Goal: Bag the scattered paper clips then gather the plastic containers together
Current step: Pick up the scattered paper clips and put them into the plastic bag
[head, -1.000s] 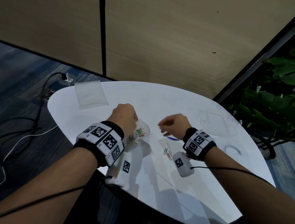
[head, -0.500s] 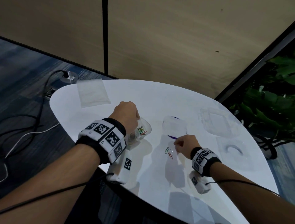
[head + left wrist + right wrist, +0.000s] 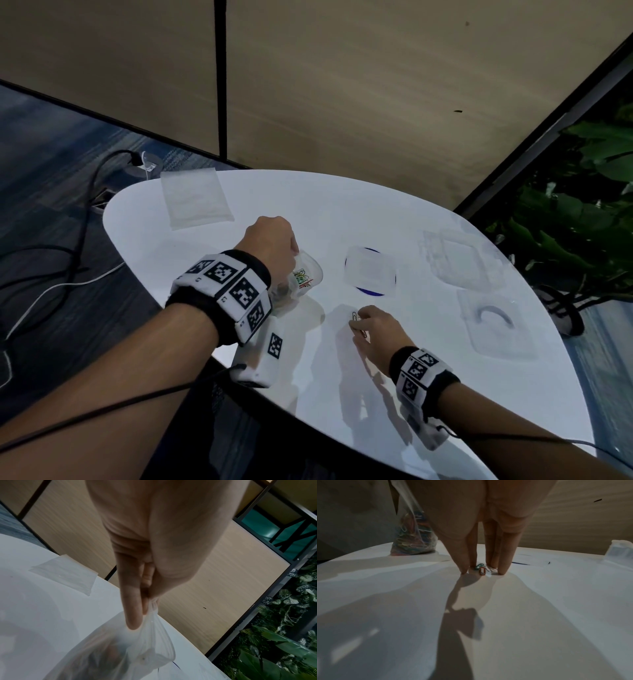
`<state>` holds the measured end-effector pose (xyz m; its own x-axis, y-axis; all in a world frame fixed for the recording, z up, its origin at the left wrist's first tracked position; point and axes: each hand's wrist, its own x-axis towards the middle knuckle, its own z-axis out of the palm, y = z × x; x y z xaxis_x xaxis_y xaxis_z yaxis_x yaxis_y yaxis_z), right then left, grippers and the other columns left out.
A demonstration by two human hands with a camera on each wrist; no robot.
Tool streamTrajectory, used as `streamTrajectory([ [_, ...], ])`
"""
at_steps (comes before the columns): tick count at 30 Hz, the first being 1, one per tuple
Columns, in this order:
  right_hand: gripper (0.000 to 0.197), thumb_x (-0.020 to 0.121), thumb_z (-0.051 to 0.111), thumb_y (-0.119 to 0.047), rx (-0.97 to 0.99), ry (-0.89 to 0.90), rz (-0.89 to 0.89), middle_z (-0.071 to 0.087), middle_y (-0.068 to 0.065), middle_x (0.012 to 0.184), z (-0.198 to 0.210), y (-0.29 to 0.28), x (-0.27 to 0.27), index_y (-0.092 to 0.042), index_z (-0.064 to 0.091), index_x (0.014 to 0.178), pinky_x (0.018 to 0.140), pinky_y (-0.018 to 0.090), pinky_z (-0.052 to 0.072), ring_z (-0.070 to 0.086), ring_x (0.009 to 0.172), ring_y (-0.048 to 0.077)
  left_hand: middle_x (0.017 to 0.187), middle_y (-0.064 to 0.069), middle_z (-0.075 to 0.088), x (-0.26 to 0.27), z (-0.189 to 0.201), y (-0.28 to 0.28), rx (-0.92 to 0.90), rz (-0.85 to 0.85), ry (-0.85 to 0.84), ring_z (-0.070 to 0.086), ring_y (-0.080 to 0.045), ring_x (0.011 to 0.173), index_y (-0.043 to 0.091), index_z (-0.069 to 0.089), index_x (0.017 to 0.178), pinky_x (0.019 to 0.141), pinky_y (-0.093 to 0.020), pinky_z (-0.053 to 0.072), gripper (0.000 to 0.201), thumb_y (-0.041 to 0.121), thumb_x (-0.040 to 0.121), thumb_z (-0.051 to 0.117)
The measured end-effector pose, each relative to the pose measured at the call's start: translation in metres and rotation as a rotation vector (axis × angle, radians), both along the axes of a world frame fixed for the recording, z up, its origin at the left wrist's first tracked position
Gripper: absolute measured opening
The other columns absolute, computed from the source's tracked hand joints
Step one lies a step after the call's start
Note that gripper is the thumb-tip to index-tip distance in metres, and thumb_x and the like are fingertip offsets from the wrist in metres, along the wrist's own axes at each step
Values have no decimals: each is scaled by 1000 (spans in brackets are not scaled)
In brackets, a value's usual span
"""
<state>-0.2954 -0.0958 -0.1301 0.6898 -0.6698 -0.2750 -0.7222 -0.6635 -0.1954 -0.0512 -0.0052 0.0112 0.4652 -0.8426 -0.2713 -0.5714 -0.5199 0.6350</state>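
R hand (image 3: 371, 327) now fingertips round clips (image 3: 481, 569), nearer

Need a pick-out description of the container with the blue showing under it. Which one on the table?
On the white table, look right of the clip-filled bag held by the left hand, just beyond the right hand. The square clear container there shows a dark blue rim beneath; the two clear containers further right show none.

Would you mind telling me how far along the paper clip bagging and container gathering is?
Mostly bagged: the clear plastic bag, gripped by the left hand, holds many coloured clips. In hand: the right hand touches the last loose paper clips. Left: three clear plastic containers lie apart.
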Motion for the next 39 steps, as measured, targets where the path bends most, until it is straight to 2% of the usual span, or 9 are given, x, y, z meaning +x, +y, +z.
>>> streamTrajectory([
  [3,18,89,58,-14,-1,-46,-25,63,6,115,-2,1,-4,-8,75,91,83,22,41,61,100,26,106,-10,72,0,0,0,4,-3,-5,72,-29,92,13,74,100,86,-35,59,19,4,91,59],
  [8,16,88,63,-11,24,-129,-185,68,1,112,2,-3,-2,-9,79,89,87,28,51,65,96,20,106,-10,72,-1,-1,-1,2,-7,-12,72,-28,92,13,74,99,87,-34,59,20,4,91,58],
  [13,9,80,70,-10,80,-197,-403,74,-1,87,8,-11,1,-14,77,77,80,28,56,68,82,15,105,-12,72,-1,-3,-2,1,-9,0,72,-30,92,13,74,96,87,-37,59,18,4,91,59],
  [18,21,67,72,-7,206,-153,-558,74,-6,69,19,-22,8,-27,70,61,73,24,59,70,71,10,105,-12,72,-2,-5,-5,-5,-19,9,72,-31,93,11,74,98,89,-38,59,19,3,92,59],
  [25,24,55,72,-6,299,-34,-546,71,-6,76,26,-26,17,-25,66,67,59,23,56,67,70,14,106,-7,71,-4,-7,-8,-27,-1,-53,70,-27,93,13,77,98,87,-31,57,22,5,93,57],
  [32,24,55,76,-6,342,-13,-486,72,-3,75,23,-25,20,-24,70,69,65,24,60,67,69,14,99,-13,74,-6,-13,-14,-30,-12,27,72,-32,91,10,77,95,86,-41,60,21,2,92,58],
  [35,16,62,77,1,539,-149,-595,74,8,71,29,-30,16,-12,74,70,74,36,62,70,62,19,95,-13,74,-10,-14,-17,-24,-20,45,72,-33,89,10,77,93,85,-41,61,21,2,92,58],
  [37,13,69,76,6,686,-375,-668,73,17,73,42,-30,24,-6,73,72,78,43,61,71,63,26,94,-13,74,-13,-14,-19,-18,-30,52,73,-33,87,11,77,91,84,-41,61,22,2,92,57],
  [39,12,75,73,10,791,-649,-647,68,16,73,64,-26,40,0,69,78,76,40,62,68,60,24,91,-11,73,-16,-15,-21,-12,-41,58,73,-32,86,11,77,90,83,-41,61,22,3,93,57],
])
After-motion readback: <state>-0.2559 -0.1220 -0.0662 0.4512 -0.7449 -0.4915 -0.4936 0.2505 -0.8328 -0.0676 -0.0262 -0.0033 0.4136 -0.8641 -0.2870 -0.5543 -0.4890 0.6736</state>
